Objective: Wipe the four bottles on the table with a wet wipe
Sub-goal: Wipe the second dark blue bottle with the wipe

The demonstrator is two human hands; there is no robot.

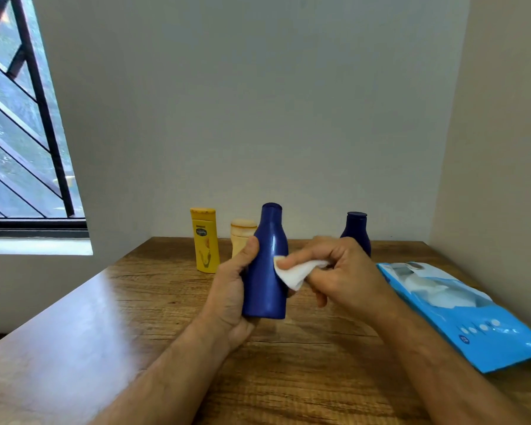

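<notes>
Above the wooden table (pixel 111 317), both forearms reach in from the bottom edge: the left hand (pixel 230 297) is curled round the lower body of a tall blue bottle (pixel 269 265), holding it upright and lifted off the tabletop, thumb on its left side, while its fingers are hidden behind the bottle. The right hand (pixel 341 271) pinches a bunched white wipe (pixel 293 273) against the bottle's right side, and it covers the lower part of a smaller dark blue bottle (pixel 356 227) standing behind it. At the back left stand a yellow bottle (pixel 204 240) and a cream bottle (pixel 242 233) half hidden by the left thumb, and a blue wipe pack (pixel 460 314) lies to the right, its label too blurred to read.
</notes>
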